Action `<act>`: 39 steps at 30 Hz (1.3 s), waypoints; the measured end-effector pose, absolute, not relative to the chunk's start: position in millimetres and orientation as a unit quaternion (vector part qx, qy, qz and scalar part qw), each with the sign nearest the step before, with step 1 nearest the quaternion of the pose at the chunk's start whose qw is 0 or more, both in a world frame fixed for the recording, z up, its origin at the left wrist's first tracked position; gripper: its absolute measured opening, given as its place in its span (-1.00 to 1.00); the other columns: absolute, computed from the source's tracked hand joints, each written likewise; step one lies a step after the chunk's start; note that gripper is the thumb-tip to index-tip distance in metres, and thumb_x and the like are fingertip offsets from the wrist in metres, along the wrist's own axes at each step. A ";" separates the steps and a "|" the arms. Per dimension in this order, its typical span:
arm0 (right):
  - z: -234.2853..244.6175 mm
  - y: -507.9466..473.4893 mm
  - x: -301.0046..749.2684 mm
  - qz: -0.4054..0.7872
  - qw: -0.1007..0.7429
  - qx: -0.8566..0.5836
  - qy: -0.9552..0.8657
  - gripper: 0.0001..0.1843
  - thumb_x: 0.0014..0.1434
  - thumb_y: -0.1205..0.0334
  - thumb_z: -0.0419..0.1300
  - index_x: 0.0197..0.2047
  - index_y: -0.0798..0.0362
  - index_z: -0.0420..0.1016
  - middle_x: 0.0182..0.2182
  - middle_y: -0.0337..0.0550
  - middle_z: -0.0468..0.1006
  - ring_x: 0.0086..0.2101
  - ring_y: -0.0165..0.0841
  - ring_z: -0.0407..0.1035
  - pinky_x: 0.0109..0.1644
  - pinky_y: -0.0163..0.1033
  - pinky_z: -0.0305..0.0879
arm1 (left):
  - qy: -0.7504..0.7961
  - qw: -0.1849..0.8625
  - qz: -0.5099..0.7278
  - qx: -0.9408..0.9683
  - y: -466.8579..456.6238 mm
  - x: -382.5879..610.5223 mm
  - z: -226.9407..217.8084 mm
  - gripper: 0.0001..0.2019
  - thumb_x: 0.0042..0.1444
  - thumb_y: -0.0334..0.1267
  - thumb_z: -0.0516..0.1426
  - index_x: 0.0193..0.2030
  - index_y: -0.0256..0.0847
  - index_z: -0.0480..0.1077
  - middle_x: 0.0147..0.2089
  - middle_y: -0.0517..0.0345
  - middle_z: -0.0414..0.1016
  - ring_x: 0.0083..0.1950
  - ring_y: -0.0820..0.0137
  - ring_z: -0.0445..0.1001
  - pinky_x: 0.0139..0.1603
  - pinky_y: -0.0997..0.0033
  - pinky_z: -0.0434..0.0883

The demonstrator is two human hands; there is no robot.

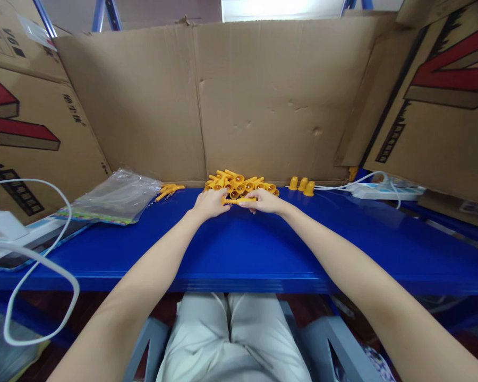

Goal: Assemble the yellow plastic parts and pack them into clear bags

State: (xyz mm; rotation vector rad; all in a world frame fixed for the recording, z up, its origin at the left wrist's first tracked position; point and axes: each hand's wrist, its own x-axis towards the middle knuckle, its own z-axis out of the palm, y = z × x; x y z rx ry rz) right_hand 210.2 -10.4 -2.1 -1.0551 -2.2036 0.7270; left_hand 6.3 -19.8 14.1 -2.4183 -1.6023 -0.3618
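Observation:
Both hands meet near the back of the blue shelf, in front of a pile of yellow plastic bell-ended pieces. Between them lies a yellow ribbed plastic rod, held level. The fingers of my left hand close on its left end. My right hand pinches its right end, and a smooth yellow part shows under those fingers. To the left lie several yellow corkscrew handles with thin metal spirals. On the right stand three yellow caps. Fine detail of the rod's ends is hidden by my fingers.
A clear plastic bag lies at left. Beyond it are a white charger with looping cable and a phone. A white power strip sits at right. Cardboard walls the back and sides of the blue shelf.

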 end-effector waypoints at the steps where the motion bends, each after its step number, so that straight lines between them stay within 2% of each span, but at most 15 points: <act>1: -1.8 -10.2 210.9 0.297 0.295 -0.392 -0.819 -0.57 0.01 -0.13 0.19 -0.46 0.13 0.48 -0.63 -0.24 0.41 -0.57 -0.44 0.29 -0.43 -0.30 0.20 | -0.542 0.112 -0.125 -0.823 -20.6 7.0 14.3 -0.63 0.00 -0.01 0.10 -0.07 -0.11 0.35 -0.18 0.06 0.52 -0.11 0.17 0.49 -0.21 0.31 0.36; 4: -1.3 -9.7 212.7 0.342 0.298 -0.393 -0.800 -0.60 -0.02 -0.10 0.23 -0.52 0.12 0.45 -0.66 -0.26 0.40 -0.59 -0.46 0.29 -0.43 -0.30 0.23 | -0.539 0.114 -0.132 -0.824 -22.3 8.9 14.3 -0.64 0.00 -0.03 0.11 -0.08 -0.10 0.36 -0.19 0.07 0.52 -0.09 0.17 0.49 -0.20 0.32 0.37; 10: -3.9 -7.2 215.4 0.414 0.302 -0.419 -0.750 -0.72 -0.05 0.06 0.33 -0.50 0.11 0.45 -0.61 -0.26 0.46 -0.57 -0.47 0.34 -0.42 -0.32 0.31 | -0.542 0.102 -0.124 -0.825 -21.2 10.5 13.1 -0.67 0.02 -0.04 0.11 -0.08 -0.08 0.37 -0.18 0.09 0.53 -0.10 0.18 0.50 -0.18 0.30 0.38; 13: -4.0 -6.5 216.0 0.448 0.342 -0.417 -0.713 -0.80 -0.04 0.16 0.34 -0.43 0.11 0.48 -0.54 -0.23 0.51 -0.56 -0.49 0.34 -0.43 -0.33 0.33 | -0.541 0.081 -0.134 -0.826 -18.4 7.3 10.8 -0.56 0.02 0.02 0.13 0.03 -0.07 0.32 -0.12 0.07 0.53 -0.04 0.16 0.48 -0.12 0.29 0.37; 15: -3.5 -6.0 216.0 0.472 0.388 -0.416 -0.674 -0.83 -0.04 0.23 0.34 -0.39 0.11 0.47 -0.51 -0.21 0.53 -0.55 -0.48 0.37 -0.42 -0.33 0.35 | -0.525 0.050 -0.152 -0.836 -16.1 4.0 7.9 -0.35 0.00 0.08 0.15 0.21 -0.08 0.16 -0.02 0.02 0.50 0.03 0.14 0.45 -0.06 0.26 0.37; 17: -2.9 -5.1 216.1 0.486 0.440 -0.420 -0.627 -0.83 -0.05 0.29 0.34 -0.36 0.11 0.45 -0.50 -0.19 0.53 -0.53 -0.46 0.40 -0.42 -0.34 0.37 | -0.500 0.022 -0.176 -0.848 -13.8 1.1 4.6 -0.15 -0.01 0.10 0.15 0.35 -0.10 -0.11 0.14 -0.05 0.39 0.12 0.13 0.39 0.00 0.24 0.35; 19: -1.7 -3.8 216.7 0.488 0.484 -0.426 -0.589 -0.82 -0.04 0.32 0.33 -0.33 0.11 0.44 -0.49 -0.17 0.54 -0.52 -0.45 0.42 -0.40 -0.33 0.39 | -0.484 0.012 -0.196 -0.853 -12.0 -0.9 2.4 -0.07 0.02 0.06 0.14 0.40 -0.12 -0.31 0.28 -0.09 0.23 0.20 0.14 0.32 0.05 0.23 0.33; 20: -0.5 -3.0 217.3 0.483 0.503 -0.427 -0.576 -0.83 -0.02 0.32 0.31 -0.33 0.11 0.43 -0.48 -0.16 0.54 -0.51 -0.45 0.42 -0.38 -0.32 0.40 | -0.481 0.014 -0.204 -0.853 -11.4 -1.5 2.0 -0.08 0.05 0.02 0.13 0.40 -0.12 -0.35 0.32 -0.10 0.17 0.22 0.15 0.30 0.07 0.23 0.32; 22: 3.7 -1.0 219.5 0.466 0.539 -0.425 -0.558 -0.86 0.02 0.31 0.27 -0.31 0.11 0.42 -0.45 -0.13 0.55 -0.50 -0.44 0.43 -0.32 -0.28 0.43 | -0.485 0.023 -0.212 -0.848 -10.6 -2.2 2.7 -0.16 0.09 -0.04 0.10 0.40 -0.13 -0.29 0.30 -0.09 0.19 0.20 0.17 0.31 0.07 0.24 0.32; 24: 10.8 2.2 223.0 0.443 0.578 -0.417 -0.544 -0.87 0.04 0.29 0.23 -0.29 0.09 0.41 -0.39 -0.11 0.56 -0.45 -0.40 0.46 -0.26 -0.24 0.44 | -0.494 0.032 -0.204 -0.844 -10.2 -2.5 4.5 -0.32 0.11 -0.06 0.07 0.35 -0.15 -0.04 0.19 -0.05 0.35 0.13 0.20 0.39 0.04 0.27 0.34; 26: 20.1 7.8 227.1 0.420 0.620 -0.399 -0.530 -0.86 0.05 0.26 0.19 -0.26 0.06 0.39 -0.34 -0.10 0.56 -0.39 -0.36 0.48 -0.21 -0.20 0.44 | -0.508 0.032 -0.179 -0.842 -10.0 -2.3 6.0 -0.52 0.12 -0.08 0.05 0.18 -0.16 0.25 -0.01 0.01 0.50 0.00 0.22 0.47 -0.04 0.29 0.37; 28: 29.8 16.5 230.5 0.389 0.652 -0.385 -0.525 -0.85 0.06 0.22 0.15 -0.25 0.04 0.38 -0.32 -0.10 0.55 -0.33 -0.32 0.49 -0.18 -0.17 0.43 | -0.520 0.028 -0.155 -0.839 -9.8 -1.7 6.3 -0.65 0.12 -0.08 0.05 0.00 -0.15 0.40 -0.17 0.07 0.56 -0.11 0.24 0.50 -0.11 0.31 0.39; 31: 40.4 33.7 231.5 0.319 0.669 -0.404 -0.536 -0.82 0.07 0.16 0.11 -0.24 0.02 0.38 -0.30 -0.11 0.54 -0.29 -0.30 0.49 -0.18 -0.16 0.42 | -0.525 0.033 -0.149 -0.837 -9.7 -0.5 5.1 -0.70 0.12 -0.10 0.06 -0.09 -0.15 0.46 -0.22 0.08 0.57 -0.16 0.26 0.51 -0.14 0.32 0.39; 34: 42.6 50.1 227.0 0.238 0.672 -0.452 -0.536 -0.77 0.07 0.19 0.07 -0.19 0.05 0.39 -0.22 -0.09 0.50 -0.26 -0.32 0.46 -0.14 -0.18 0.39 | -0.514 0.033 -0.148 -0.844 -9.8 0.0 4.0 -0.71 0.12 -0.12 0.06 -0.11 -0.17 0.47 -0.21 0.06 0.57 -0.17 0.26 0.51 -0.15 0.32 0.39; 39: 27.6 64.5 213.1 0.068 0.611 -0.514 -0.598 -0.71 0.11 0.24 -0.01 -0.12 0.11 0.38 -0.10 0.03 0.44 -0.12 -0.26 0.36 0.02 -0.14 0.27 | -0.508 0.026 -0.139 -0.850 -9.5 -0.1 3.7 -0.71 0.12 -0.11 0.05 -0.13 -0.16 0.48 -0.23 0.09 0.57 -0.19 0.27 0.51 -0.18 0.33 0.39</act>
